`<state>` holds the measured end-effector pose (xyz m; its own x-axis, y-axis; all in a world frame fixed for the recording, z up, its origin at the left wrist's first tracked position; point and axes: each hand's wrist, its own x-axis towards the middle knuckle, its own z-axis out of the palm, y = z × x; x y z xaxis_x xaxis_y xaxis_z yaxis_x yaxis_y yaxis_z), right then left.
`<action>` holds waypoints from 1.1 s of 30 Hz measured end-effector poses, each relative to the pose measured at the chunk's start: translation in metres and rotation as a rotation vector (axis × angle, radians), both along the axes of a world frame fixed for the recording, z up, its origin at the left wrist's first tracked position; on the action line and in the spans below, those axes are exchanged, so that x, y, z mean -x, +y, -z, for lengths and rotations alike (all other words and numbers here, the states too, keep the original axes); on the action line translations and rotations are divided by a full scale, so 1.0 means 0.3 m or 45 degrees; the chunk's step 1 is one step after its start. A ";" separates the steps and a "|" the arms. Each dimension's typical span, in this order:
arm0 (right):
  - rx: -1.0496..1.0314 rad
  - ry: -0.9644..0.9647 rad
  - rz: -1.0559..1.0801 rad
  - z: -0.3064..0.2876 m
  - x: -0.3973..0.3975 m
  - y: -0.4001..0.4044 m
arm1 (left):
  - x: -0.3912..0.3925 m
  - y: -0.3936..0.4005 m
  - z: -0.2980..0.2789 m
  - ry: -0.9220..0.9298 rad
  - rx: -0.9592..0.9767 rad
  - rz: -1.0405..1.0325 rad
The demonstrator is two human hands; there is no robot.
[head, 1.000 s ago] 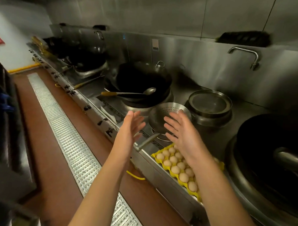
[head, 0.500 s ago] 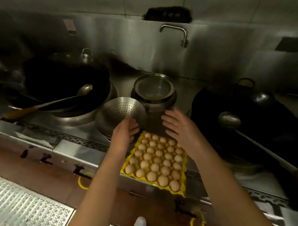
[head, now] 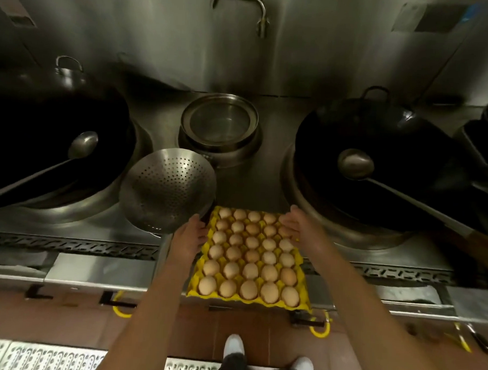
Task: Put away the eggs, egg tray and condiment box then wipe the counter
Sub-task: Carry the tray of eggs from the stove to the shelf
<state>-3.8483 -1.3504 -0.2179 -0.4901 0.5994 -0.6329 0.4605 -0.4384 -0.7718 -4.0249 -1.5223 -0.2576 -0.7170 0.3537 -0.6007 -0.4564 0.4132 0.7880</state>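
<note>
Fingers of both hands are spreading loose and open at the far end of the yellow egg tray. Left hand is resting against the tray's left edge, beside the perforated strainer; right hand is reaching over its right edge, fingertips above the eggs. Neither is gripping yet. Tray is sitting full on the steel counter at its front edge, between two black woks.

Before me a perforated strainer leans beside a steel pot, two dark woks flanking it (ladles inside each).
</note>
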 end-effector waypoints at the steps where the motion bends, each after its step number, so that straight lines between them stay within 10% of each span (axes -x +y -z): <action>1: -0.028 -0.023 0.002 0.027 -0.005 0.018 | 0.001 0.000 0.018 0.059 0.030 0.047; 20: -0.050 -0.556 0.080 0.441 -0.051 0.175 | 0.120 0.058 0.349 0.600 0.752 0.776; 33: 0.145 -0.438 0.130 0.531 -0.057 0.146 | 0.141 0.093 0.414 0.076 0.595 0.368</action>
<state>-3.8312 -1.3066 -0.3771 -0.1785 0.5504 -0.8156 0.6339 -0.5697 -0.5231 -4.0673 -1.4945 -0.3817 -0.6676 0.2468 -0.7024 -0.2327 0.8271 0.5117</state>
